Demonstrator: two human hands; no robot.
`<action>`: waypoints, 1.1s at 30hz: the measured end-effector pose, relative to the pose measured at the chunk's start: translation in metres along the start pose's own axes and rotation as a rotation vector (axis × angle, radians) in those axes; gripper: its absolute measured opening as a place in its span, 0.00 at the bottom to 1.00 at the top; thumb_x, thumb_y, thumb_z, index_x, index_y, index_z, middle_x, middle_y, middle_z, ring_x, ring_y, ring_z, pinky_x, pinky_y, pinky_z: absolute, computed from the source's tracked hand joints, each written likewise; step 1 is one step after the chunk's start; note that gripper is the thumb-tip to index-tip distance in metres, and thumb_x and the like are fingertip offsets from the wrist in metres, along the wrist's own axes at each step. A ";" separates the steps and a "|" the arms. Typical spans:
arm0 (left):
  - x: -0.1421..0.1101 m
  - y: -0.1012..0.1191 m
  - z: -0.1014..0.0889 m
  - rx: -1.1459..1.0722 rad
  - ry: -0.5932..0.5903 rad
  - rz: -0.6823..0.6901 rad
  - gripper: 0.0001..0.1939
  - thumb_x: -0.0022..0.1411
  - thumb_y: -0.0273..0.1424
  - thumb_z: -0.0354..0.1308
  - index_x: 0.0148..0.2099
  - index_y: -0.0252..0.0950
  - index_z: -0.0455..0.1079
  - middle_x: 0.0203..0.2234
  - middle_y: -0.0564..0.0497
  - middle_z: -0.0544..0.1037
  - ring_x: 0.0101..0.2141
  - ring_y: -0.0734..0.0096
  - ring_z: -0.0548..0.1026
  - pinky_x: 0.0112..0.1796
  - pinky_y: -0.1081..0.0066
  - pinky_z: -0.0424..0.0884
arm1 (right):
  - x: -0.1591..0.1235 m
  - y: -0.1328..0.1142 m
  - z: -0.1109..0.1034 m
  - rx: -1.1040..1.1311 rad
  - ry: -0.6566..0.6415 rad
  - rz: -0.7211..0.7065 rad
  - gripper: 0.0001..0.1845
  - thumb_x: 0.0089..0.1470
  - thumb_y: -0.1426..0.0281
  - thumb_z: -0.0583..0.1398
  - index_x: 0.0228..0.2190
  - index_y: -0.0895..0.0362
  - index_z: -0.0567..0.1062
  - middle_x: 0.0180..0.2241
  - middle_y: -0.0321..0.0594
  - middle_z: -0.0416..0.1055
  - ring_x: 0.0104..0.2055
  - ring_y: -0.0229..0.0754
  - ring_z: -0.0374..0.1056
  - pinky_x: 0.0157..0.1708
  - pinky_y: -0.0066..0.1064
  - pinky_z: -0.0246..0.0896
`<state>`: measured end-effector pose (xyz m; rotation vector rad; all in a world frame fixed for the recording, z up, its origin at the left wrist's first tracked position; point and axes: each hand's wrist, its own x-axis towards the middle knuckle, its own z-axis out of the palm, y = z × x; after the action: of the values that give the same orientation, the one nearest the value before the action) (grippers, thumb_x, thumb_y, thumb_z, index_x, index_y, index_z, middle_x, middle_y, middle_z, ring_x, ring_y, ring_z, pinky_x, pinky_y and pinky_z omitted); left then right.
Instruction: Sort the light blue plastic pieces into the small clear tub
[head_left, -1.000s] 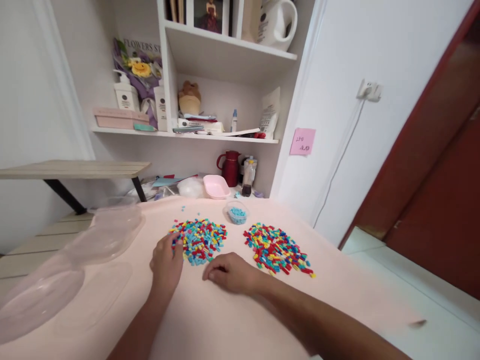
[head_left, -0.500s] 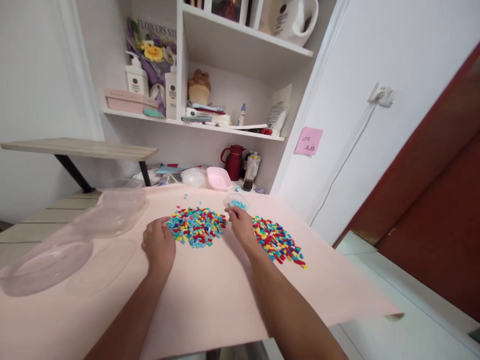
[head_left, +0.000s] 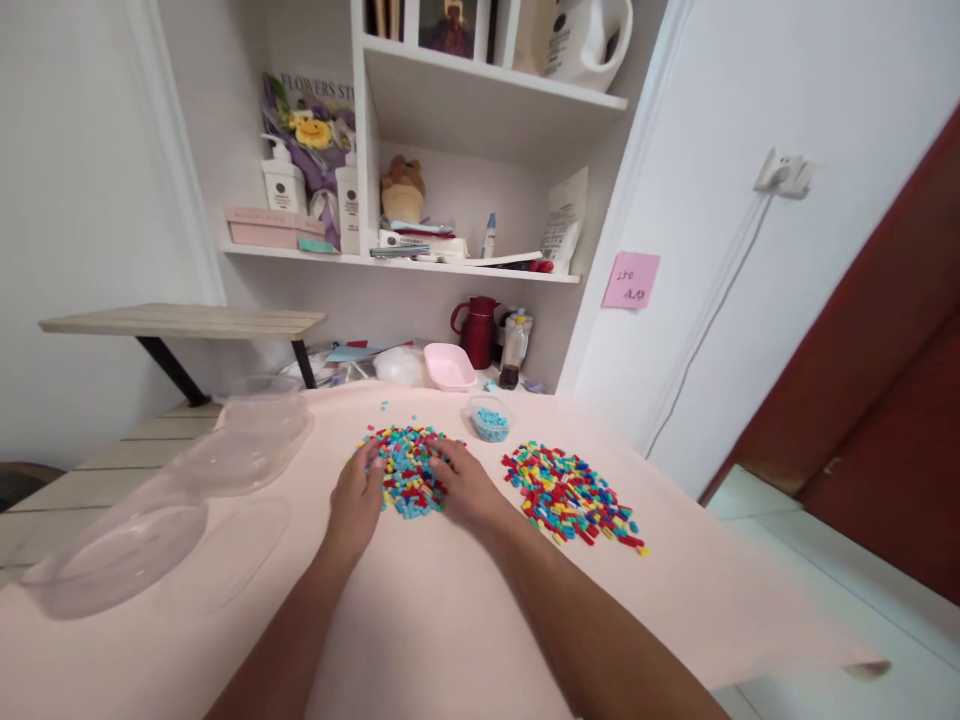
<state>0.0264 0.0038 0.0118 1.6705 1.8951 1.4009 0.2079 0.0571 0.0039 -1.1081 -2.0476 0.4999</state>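
A pile of small coloured building bricks (head_left: 411, 470) lies between my hands on a pink cloth. My left hand (head_left: 358, 492) is at the pile's left edge, thumb apart from the fingers, holding nothing that I can see. From the right, my right hand (head_left: 466, 482) reaches over the other edge, its fingertips spread among the bricks. Behind it stands a small clear tub (head_left: 491, 420) with light blue bricks inside. A second mixed pile of bricks (head_left: 574, 490) spreads to the right of my right forearm.
Clear plastic containers (head_left: 244, 455) stand along the left of the pink cloth (head_left: 435, 620). At the back are a pink basin (head_left: 450, 367), a red jug (head_left: 478, 330) and a bottle (head_left: 514, 350). A raised wooden stand (head_left: 187, 320) is on the left.
My right hand has moved from beside the clear tub down to the left pile, and its pinch has opened. The left hand has come in against that pile. The view has shifted slightly.
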 end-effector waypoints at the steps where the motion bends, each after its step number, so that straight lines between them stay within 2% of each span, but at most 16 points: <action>1: 0.000 -0.001 -0.001 -0.015 0.023 0.042 0.22 0.65 0.38 0.41 0.57 0.42 0.63 0.53 0.46 0.72 0.53 0.63 0.68 0.54 0.60 0.60 | 0.004 0.002 -0.003 0.026 0.028 -0.027 0.21 0.60 0.63 0.50 0.53 0.54 0.68 0.54 0.44 0.66 0.56 0.45 0.59 0.57 0.39 0.51; 3: 0.001 -0.003 -0.003 0.037 0.087 0.030 0.21 0.65 0.36 0.41 0.56 0.40 0.65 0.53 0.45 0.71 0.54 0.60 0.66 0.54 0.58 0.60 | 0.017 0.007 -0.009 0.005 0.068 -0.027 0.20 0.60 0.64 0.50 0.53 0.53 0.68 0.54 0.43 0.66 0.56 0.44 0.59 0.57 0.39 0.51; 7: 0.004 -0.006 -0.006 0.159 0.186 -0.217 0.21 0.65 0.33 0.40 0.55 0.35 0.66 0.50 0.39 0.72 0.51 0.55 0.68 0.50 0.55 0.61 | 0.060 0.020 -0.011 -0.113 0.023 0.011 0.21 0.59 0.67 0.50 0.52 0.56 0.69 0.54 0.45 0.66 0.57 0.46 0.59 0.58 0.41 0.50; 9: 0.003 -0.007 -0.003 0.193 0.197 -0.213 0.20 0.65 0.32 0.41 0.54 0.36 0.66 0.50 0.40 0.72 0.52 0.56 0.67 0.50 0.57 0.61 | 0.087 0.024 -0.004 -0.114 -0.028 0.015 0.20 0.59 0.69 0.50 0.51 0.57 0.70 0.53 0.46 0.67 0.57 0.45 0.60 0.58 0.40 0.51; 14: 0.000 -0.004 0.008 0.263 0.184 -0.220 0.19 0.64 0.31 0.43 0.54 0.41 0.66 0.49 0.43 0.74 0.52 0.58 0.68 0.51 0.57 0.59 | 0.157 0.019 0.037 -0.136 -0.226 -0.045 0.20 0.57 0.72 0.50 0.49 0.56 0.72 0.53 0.44 0.68 0.56 0.44 0.61 0.57 0.39 0.54; 18: -0.001 -0.008 0.012 0.272 0.178 -0.220 0.19 0.64 0.31 0.42 0.53 0.42 0.66 0.50 0.43 0.74 0.52 0.59 0.68 0.52 0.56 0.57 | 0.193 0.016 0.076 -0.171 -0.305 -0.029 0.16 0.54 0.72 0.54 0.43 0.56 0.75 0.50 0.46 0.70 0.56 0.50 0.61 0.55 0.43 0.54; 21: -0.001 -0.012 0.013 0.255 0.174 -0.202 0.19 0.63 0.31 0.43 0.54 0.43 0.66 0.50 0.44 0.74 0.52 0.59 0.68 0.52 0.57 0.56 | 0.200 0.016 0.091 -0.203 -0.357 -0.012 0.11 0.50 0.71 0.58 0.36 0.56 0.77 0.49 0.49 0.70 0.53 0.55 0.63 0.52 0.49 0.55; 23: 0.000 -0.014 0.013 0.248 0.181 -0.200 0.19 0.63 0.31 0.43 0.54 0.44 0.66 0.49 0.44 0.74 0.52 0.60 0.68 0.52 0.57 0.56 | 0.198 0.017 0.087 -0.209 -0.398 -0.024 0.11 0.51 0.71 0.58 0.35 0.56 0.78 0.48 0.48 0.71 0.50 0.54 0.65 0.50 0.47 0.57; 27: 0.002 -0.011 0.011 0.248 0.181 -0.232 0.18 0.63 0.30 0.42 0.52 0.43 0.67 0.49 0.45 0.74 0.51 0.60 0.69 0.51 0.58 0.57 | 0.186 0.019 0.056 -0.185 -0.486 -0.073 0.14 0.56 0.69 0.53 0.32 0.54 0.79 0.38 0.41 0.76 0.41 0.44 0.70 0.45 0.35 0.61; 30: 0.004 -0.008 0.008 0.257 0.170 -0.252 0.18 0.64 0.30 0.42 0.53 0.43 0.66 0.49 0.45 0.74 0.52 0.60 0.69 0.51 0.57 0.57 | 0.172 0.022 0.030 -0.199 -0.410 -0.081 0.17 0.59 0.68 0.49 0.38 0.55 0.78 0.43 0.41 0.75 0.45 0.44 0.68 0.48 0.35 0.59; 33: 0.006 -0.006 0.005 0.270 0.167 -0.258 0.19 0.65 0.32 0.41 0.54 0.41 0.66 0.50 0.44 0.74 0.52 0.58 0.68 0.51 0.56 0.58 | 0.150 0.024 0.017 -0.229 -0.389 -0.067 0.16 0.59 0.66 0.51 0.37 0.55 0.78 0.42 0.41 0.75 0.47 0.46 0.67 0.49 0.37 0.58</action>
<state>0.0248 0.0119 0.0067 1.3831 2.3862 1.2622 0.1557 0.1954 0.0416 -1.1363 -2.5238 0.4854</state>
